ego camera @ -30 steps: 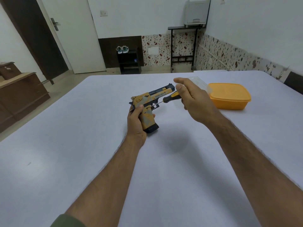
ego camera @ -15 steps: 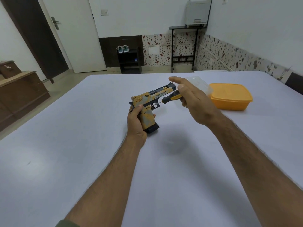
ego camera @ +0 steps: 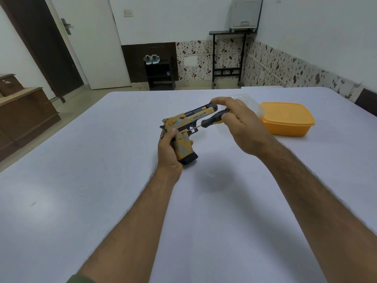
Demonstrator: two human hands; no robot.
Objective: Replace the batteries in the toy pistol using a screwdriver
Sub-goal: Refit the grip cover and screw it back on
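A yellow and dark toy pistol (ego camera: 189,121) is held above the white table (ego camera: 102,180), its barrel pointing right and away. My left hand (ego camera: 170,152) grips its handle from behind, thumb near the frame. My right hand (ego camera: 242,125) holds a screwdriver (ego camera: 212,119) with a black and orange handle. The metal tip touches the pistol's side just above the grip. My right index finger reaches over the barrel's end.
An orange lidded container (ego camera: 287,119) stands on the table to the right of my hands. A clear plastic box (ego camera: 247,101) shows behind my right hand. Beyond the table are a door, a wooden cabinet at the left and a black stand.
My right hand has dropped slightly and rotated around the screwdriver handle, its index finger now over the barrel's end. The pistol and my left hand stay in place.
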